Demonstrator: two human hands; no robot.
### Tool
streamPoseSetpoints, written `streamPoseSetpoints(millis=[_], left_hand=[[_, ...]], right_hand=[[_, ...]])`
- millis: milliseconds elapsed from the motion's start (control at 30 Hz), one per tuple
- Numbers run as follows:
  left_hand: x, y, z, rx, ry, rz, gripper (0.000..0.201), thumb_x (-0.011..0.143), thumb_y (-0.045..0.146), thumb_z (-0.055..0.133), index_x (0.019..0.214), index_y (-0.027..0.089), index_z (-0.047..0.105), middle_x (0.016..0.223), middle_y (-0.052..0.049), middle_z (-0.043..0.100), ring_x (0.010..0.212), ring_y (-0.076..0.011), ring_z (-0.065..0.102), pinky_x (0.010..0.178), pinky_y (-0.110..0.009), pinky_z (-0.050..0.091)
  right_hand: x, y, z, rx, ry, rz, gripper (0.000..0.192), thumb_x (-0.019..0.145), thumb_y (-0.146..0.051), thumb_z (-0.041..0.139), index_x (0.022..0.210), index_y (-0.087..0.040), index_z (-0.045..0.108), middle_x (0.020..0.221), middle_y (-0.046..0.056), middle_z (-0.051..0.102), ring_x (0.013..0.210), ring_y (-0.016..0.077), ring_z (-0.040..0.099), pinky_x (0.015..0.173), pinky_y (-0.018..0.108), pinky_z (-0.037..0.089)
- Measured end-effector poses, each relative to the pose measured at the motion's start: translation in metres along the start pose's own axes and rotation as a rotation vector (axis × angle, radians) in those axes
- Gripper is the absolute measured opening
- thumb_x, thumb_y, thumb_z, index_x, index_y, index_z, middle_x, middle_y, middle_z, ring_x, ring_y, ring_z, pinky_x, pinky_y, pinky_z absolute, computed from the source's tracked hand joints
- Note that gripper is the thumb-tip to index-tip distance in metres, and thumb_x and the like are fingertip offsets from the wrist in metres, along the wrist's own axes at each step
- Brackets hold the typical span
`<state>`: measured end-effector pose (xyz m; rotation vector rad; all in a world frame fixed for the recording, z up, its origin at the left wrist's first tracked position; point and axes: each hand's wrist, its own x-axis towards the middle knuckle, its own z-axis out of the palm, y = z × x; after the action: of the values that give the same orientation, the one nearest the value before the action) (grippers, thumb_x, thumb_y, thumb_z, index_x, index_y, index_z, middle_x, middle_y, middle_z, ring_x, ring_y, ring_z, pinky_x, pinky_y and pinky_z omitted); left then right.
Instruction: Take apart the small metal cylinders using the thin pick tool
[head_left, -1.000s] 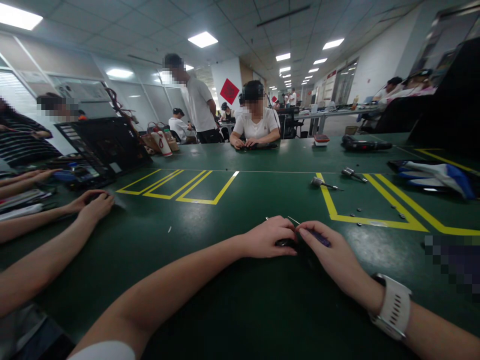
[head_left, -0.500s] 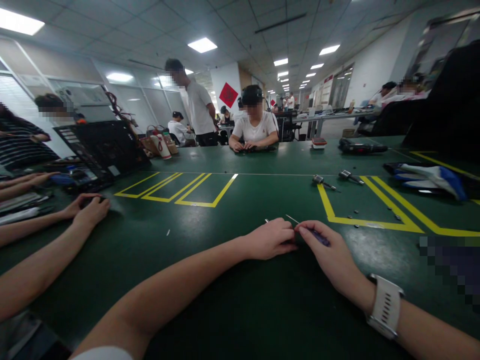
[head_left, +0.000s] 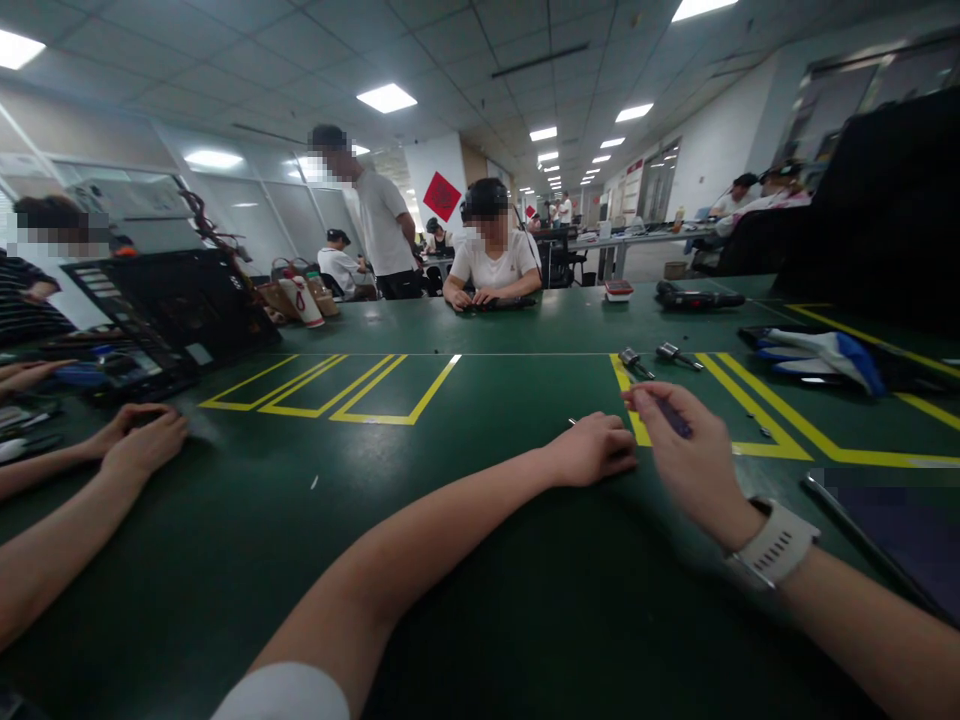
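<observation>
A thin dark tool (head_left: 667, 412) is pinched in the right hand (head_left: 694, 462), right of centre. The left hand (head_left: 592, 450) is curled on the green table (head_left: 480, 600), its contents hidden. The loose screws (head_left: 761, 432) could be scattered by a careless sweep.

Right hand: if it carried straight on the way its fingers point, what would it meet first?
Probably the two small metal tools lying by the yellow tape line. The right hand, holding a thin dark tool, points up-table toward them; depth is unclear.
</observation>
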<state>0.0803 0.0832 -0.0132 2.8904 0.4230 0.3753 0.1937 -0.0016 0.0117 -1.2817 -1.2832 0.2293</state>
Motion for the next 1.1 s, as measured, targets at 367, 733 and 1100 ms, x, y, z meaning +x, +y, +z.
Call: streamPoseSetpoints(millis=[367,733,1100], left_hand=[[0.053,0.000,0.013,0.136,-0.015,0.015,0.022,0.087,0.032,0.047,0.086,0.013,0.058,0.091,-0.008,0.057,0.082,-0.0178,0.052,0.075,-0.030,0.041],[0.053,0.002,0.012,0.142,0.011,0.002,0.023,0.085,0.034,0.050,0.088,0.013,0.059,0.094,-0.008,0.056,0.083,-0.0185,0.053,0.072,-0.029,0.042],[0.050,0.002,0.009,0.028,0.012,0.010,0.014,0.083,0.025,0.052,0.085,0.012,0.057,0.088,-0.007,0.058,0.081,-0.0167,0.053,0.070,-0.028,0.043]], right_hand=[[0.042,0.092,-0.025,-0.206,0.320,0.176,0.021,0.076,-0.036,0.051,0.083,-0.020,0.064,0.084,0.007,0.066,0.080,0.0258,0.062,0.070,0.040,0.046],[0.034,0.091,-0.013,-0.182,0.279,0.213,0.019,0.072,-0.031,0.054,0.083,-0.020,0.064,0.080,0.005,0.065,0.076,0.0226,0.061,0.067,0.036,0.046],[0.034,0.087,-0.018,-0.138,0.273,0.269,0.018,0.070,-0.028,0.053,0.084,-0.020,0.063,0.084,0.006,0.065,0.082,0.0244,0.061,0.072,0.039,0.046]])
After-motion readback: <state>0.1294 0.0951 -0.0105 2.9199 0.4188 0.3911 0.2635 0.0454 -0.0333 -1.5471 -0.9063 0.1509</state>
